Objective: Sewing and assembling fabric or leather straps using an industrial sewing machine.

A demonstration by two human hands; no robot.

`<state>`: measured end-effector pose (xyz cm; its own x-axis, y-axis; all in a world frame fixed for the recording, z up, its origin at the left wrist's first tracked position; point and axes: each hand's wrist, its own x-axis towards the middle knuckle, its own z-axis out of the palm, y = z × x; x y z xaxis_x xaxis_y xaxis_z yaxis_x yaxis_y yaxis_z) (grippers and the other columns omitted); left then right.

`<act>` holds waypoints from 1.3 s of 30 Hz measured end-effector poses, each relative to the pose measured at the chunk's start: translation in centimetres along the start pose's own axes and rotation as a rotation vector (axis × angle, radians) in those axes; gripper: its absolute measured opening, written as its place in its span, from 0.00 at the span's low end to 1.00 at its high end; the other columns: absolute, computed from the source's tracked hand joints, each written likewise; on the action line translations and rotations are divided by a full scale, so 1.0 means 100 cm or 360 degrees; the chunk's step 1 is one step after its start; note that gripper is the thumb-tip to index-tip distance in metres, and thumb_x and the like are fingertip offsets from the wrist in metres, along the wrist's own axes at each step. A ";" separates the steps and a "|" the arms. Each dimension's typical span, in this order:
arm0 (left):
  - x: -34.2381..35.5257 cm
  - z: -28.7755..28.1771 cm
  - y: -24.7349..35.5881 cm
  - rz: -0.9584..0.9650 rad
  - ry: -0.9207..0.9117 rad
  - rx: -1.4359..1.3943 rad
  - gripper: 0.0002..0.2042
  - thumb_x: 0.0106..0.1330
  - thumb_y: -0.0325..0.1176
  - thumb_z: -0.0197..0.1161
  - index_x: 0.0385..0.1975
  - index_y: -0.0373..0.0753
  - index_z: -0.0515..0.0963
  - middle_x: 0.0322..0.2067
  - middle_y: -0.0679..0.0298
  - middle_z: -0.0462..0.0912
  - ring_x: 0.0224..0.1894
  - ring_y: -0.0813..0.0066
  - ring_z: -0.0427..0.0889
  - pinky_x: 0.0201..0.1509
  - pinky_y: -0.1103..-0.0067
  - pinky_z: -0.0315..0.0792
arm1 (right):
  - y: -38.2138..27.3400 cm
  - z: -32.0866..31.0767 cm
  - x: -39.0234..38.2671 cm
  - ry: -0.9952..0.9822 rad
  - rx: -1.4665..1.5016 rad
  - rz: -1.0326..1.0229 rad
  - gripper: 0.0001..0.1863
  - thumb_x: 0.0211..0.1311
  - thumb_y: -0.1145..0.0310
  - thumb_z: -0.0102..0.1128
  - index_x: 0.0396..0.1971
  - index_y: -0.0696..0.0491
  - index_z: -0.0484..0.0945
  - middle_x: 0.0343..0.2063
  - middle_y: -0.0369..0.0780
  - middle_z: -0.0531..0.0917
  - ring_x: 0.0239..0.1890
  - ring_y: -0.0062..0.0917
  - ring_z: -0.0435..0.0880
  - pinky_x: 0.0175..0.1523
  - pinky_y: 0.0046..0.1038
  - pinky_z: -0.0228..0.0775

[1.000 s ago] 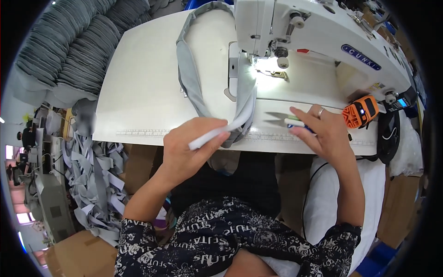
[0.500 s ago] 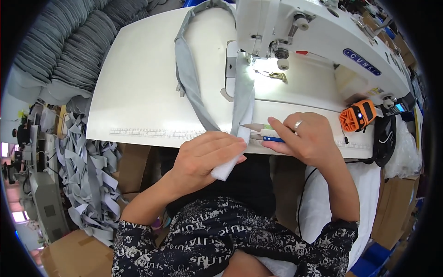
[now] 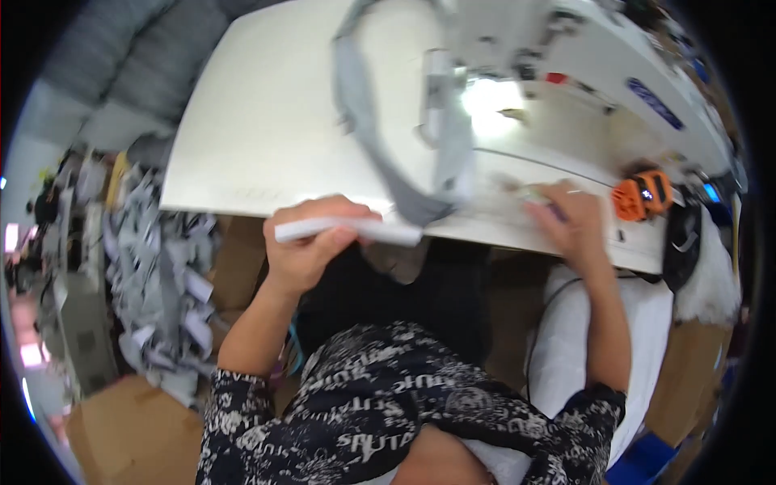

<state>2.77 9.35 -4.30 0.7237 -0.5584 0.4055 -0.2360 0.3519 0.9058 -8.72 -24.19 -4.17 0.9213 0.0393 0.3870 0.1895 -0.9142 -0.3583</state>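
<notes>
My left hand point(image 3: 311, 242) is at the table's front edge, its fingers and thumb closed on a flat white strip point(image 3: 392, 233) that lies crosswise. The strip's right end is close to a grey fabric band point(image 3: 368, 129), which loops over the table and back to the sewing machine point(image 3: 582, 56). The band's near bend rests by the table edge; blur hides whether the white strip touches it. Farther right, my right hand point(image 3: 570, 218) is low over the tabletop, fingers curled around small thread snips point(image 3: 556, 212), mostly hidden and smeared by motion.
The white sewing table point(image 3: 259, 105) spans the front. An orange tool-like object point(image 3: 643, 194) stands at its right end beside a black pouch point(image 3: 683, 242). Grey fabric scraps point(image 3: 166, 275) hang at the left, above a cardboard box point(image 3: 133, 428). Stacked grey cloth point(image 3: 121, 65) fills the far left.
My left hand has moved left, and the white strip has turned from slanting along the band to crosswise, away from it. My right hand has moved right with the snips, away from the band.
</notes>
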 end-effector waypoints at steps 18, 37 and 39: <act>-0.209 -0.118 -0.011 -0.1246 0.0708 0.1181 0.12 0.68 0.31 0.61 0.46 0.31 0.81 0.32 0.60 0.86 0.27 0.78 0.84 0.25 0.83 0.75 | -0.004 0.028 0.004 0.0056 0.0340 -0.0161 0.12 0.57 0.79 0.64 0.42 0.56 0.83 0.45 0.43 0.84 0.46 0.33 0.83 0.51 0.28 0.74; -0.005 0.067 -0.023 -0.0948 0.0080 -0.0088 0.15 0.63 0.22 0.64 0.46 0.31 0.67 0.32 0.56 0.83 0.13 0.80 0.73 0.13 0.86 0.64 | -0.038 0.047 0.028 -0.0034 0.0513 -0.0653 0.11 0.49 0.74 0.61 0.34 0.62 0.77 0.40 0.46 0.81 0.47 0.38 0.81 0.54 0.35 0.73; -0.013 0.060 -0.027 -0.0945 0.0039 -0.0082 0.15 0.63 0.21 0.63 0.46 0.31 0.66 0.37 0.51 0.84 0.13 0.79 0.74 0.13 0.85 0.66 | -0.042 0.053 0.017 0.0093 0.0445 -0.0655 0.13 0.47 0.75 0.60 0.34 0.64 0.76 0.41 0.47 0.80 0.47 0.38 0.81 0.54 0.35 0.73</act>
<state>-1.36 4.61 -6.56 0.7370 -0.6536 -0.1723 0.2452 0.0211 0.9692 -6.16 -18.14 -6.53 0.7317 0.3441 0.5884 0.6246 -0.6840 -0.3767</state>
